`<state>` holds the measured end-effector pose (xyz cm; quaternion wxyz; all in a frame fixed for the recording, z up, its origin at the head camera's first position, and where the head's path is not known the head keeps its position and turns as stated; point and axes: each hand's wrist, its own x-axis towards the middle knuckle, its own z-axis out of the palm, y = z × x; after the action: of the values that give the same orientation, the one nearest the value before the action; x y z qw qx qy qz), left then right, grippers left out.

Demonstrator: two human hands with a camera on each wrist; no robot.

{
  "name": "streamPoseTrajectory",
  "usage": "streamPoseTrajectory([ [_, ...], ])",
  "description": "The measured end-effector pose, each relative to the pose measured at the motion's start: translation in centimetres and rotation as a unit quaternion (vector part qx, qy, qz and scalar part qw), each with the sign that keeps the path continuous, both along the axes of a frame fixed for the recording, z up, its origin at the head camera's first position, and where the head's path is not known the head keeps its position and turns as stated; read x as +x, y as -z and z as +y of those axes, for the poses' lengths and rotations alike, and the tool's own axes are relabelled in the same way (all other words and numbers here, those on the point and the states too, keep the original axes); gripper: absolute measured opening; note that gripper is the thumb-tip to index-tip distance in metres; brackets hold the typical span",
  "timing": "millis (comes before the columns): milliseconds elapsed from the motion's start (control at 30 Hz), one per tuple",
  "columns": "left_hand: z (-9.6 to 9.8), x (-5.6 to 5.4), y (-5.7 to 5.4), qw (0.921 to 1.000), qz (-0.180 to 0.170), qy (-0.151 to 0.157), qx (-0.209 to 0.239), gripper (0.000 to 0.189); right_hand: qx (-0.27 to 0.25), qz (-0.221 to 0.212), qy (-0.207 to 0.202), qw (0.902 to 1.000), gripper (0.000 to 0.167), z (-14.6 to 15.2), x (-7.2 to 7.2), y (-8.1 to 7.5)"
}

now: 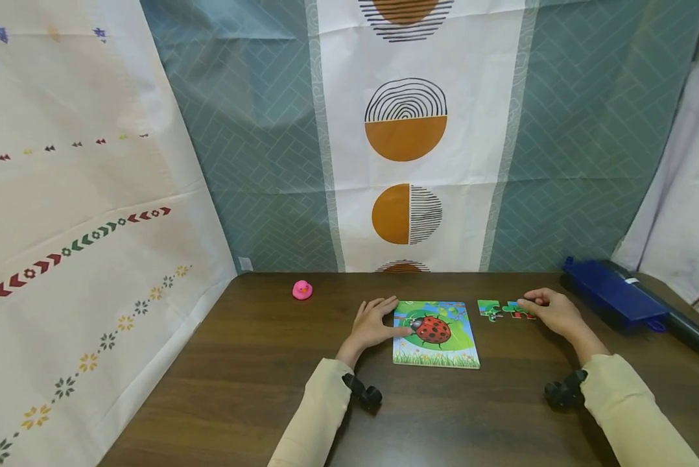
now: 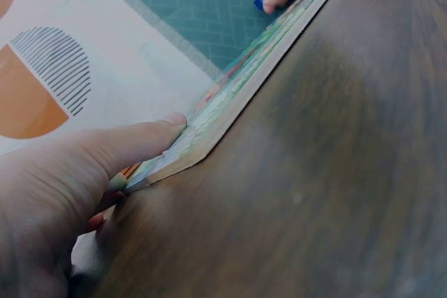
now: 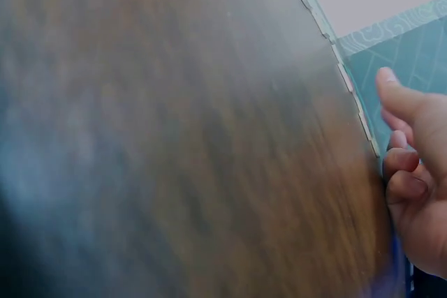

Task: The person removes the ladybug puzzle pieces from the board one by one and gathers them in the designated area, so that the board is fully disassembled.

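A square ladybug puzzle board (image 1: 443,357) lies flat on the table, its thickness showing along the edge in the left wrist view. My left hand (image 1: 371,325) rests at its left side. The thumb (image 2: 143,143) lies straight on top of the picture, and the other fingers reach out past the upper left corner, partly hidden in the left wrist view. To the right of the board are loose jigsaw pieces (image 1: 489,309), green and red. My right hand (image 1: 556,312) is over the rightmost piece (image 1: 514,310), fingertips at it; no piece shows lifted from the table.
A pink rubber duck (image 1: 302,290) sits near the table's back left. At the right lie a blue dustpan-like object (image 1: 609,292) and a long black object (image 1: 690,331). A patterned cloth (image 1: 268,162) hangs behind the brown wooden table (image 1: 238,389).
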<state>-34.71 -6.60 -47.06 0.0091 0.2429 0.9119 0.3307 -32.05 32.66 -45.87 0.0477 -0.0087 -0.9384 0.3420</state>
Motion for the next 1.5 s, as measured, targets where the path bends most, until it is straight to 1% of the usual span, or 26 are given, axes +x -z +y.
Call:
streamPoseTrajectory([
  [100, 0.0, 0.0, 0.2, 1.0, -0.004, 0.002, 0.005, 0.079, -0.036, 0.006, 0.001, 0.9993, 0.062, -0.3, 0.0, -0.3],
  [167, 0.0, 0.0, 0.2, 0.9999, -0.007, 0.002, 0.008, 0.079, -0.051, 0.014, 0.001, 0.9986, 0.063, -0.6, -0.1, -0.7],
  [367, 0.0, -0.2, -0.2, 1.0, 0.001, -0.003, 0.004, 0.079, -0.072, 0.028, -0.024, 0.9967, 0.061, -3.0, -0.1, -2.5],
  [467, 0.0, -0.1, -0.2, 1.0, 0.001, 0.002, 0.0, 0.079, -0.077, 0.029, -0.044, 0.9956, 0.057, -4.7, 0.1, -2.7],
  [600, -0.1, -0.1, -0.1, 1.0, 0.0, 0.007, 0.005, 0.08, -0.072, 0.028, -0.083, 0.9935, 0.05, -6.9, -0.1, -2.5],
  [733, -0.1, -0.3, 0.0, 1.0, 0.003, 0.002, 0.009, 0.079, -0.078, 0.028, -0.134, 0.9876, 0.043, -8.7, -0.5, -2.1],
  [833, -0.1, -0.3, 0.0, 0.9999, 0.005, 0.004, 0.009, 0.079, -0.08, 0.019, -0.16, 0.9836, 0.039, -9.7, -0.6, -1.6],
  [900, -0.1, -0.3, 0.1, 0.9999, 0.004, 0.007, 0.007, 0.079, -0.079, 0.012, -0.17, 0.9821, 0.038, -10.2, -0.6, -1.3],
  [1033, 0.0, -0.3, 0.0, 1.0, 0.003, 0.007, 0.004, 0.079, -0.094, -0.007, -0.187, 0.9779, 0.039, -11.2, -0.7, -0.8],
  [1133, 0.0, -0.3, 0.0, 1.0, 0.006, 0.005, 0.005, 0.079, -0.1, -0.015, -0.191, 0.9764, 0.038, -11.8, -0.9, -0.5],
  [1333, 0.1, -0.2, 0.3, 1.0, 0.006, 0.005, 0.001, 0.079, -0.06, -0.02, -0.189, 0.9799, 0.038, -12.2, -0.7, 0.0],
  [1500, 0.0, -0.2, 0.2, 1.0, 0.005, 0.004, 0.001, 0.079, -0.036, -0.023, -0.193, 0.9803, 0.04, -12.4, -0.5, -0.1],
])
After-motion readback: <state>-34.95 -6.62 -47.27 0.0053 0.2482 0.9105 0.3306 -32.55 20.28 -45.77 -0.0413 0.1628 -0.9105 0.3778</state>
